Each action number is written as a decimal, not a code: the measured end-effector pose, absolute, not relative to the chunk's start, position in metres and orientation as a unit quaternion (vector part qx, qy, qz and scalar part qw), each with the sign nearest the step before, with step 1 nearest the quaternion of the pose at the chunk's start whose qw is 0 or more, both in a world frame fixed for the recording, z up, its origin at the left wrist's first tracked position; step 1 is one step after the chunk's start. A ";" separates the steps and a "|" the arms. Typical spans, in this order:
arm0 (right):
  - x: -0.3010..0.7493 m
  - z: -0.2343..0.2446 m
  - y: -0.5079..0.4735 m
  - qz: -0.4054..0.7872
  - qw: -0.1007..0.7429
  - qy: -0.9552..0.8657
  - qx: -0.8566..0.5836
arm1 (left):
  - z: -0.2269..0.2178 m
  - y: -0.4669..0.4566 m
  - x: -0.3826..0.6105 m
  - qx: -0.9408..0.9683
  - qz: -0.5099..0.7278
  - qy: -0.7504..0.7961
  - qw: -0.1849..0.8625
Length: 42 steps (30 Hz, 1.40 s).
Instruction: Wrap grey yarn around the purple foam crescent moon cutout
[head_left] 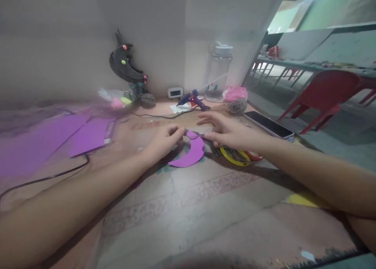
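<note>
A purple crescent cutout point(197, 150) lies on the table between my hands, its upper end under a thin grey strand point(194, 133). My left hand point(169, 139) pinches the strand's left end between thumb and forefinger, beside the crescent's top. At its other end, my right hand point(221, 130) has its thumb on the strand. The right forefinger reaches out above, and the lower fingers curl in partly hidden. Whether the strand is yarn or wire cannot be made out. Just below my right hand lies a yellow ring point(235, 156), with a red ring point(255, 156) partly behind the wrist.
Purple sheets point(44, 143) and a black cable point(53, 177) lie left. At the back are a dark crescent decoration point(123, 65), small clock point(175, 92), glue gun point(192, 100), clear bottle point(219, 71) and grey yarn point(236, 105). A phone point(268, 124) lies right, beyond it a red chair point(329, 92).
</note>
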State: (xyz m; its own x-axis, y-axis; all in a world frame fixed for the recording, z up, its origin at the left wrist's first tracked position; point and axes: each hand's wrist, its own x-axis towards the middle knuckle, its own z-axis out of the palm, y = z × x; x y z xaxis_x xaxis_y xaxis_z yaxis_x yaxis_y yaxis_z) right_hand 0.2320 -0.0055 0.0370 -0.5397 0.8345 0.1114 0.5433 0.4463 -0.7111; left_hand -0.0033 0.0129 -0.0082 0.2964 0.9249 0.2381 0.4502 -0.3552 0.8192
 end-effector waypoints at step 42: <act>0.225 0.021 -0.001 0.135 0.294 -0.826 -0.463 | 0.000 0.001 0.001 0.768 0.319 0.436 0.345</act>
State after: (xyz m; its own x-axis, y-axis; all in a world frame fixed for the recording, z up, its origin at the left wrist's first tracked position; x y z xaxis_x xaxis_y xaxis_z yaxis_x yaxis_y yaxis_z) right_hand 0.2252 -0.0008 0.0209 -0.3995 0.8430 0.3602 0.6843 0.5357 -0.4948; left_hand 0.0010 0.0008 -0.0001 0.4165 0.8892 0.1895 0.4492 -0.3824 0.8074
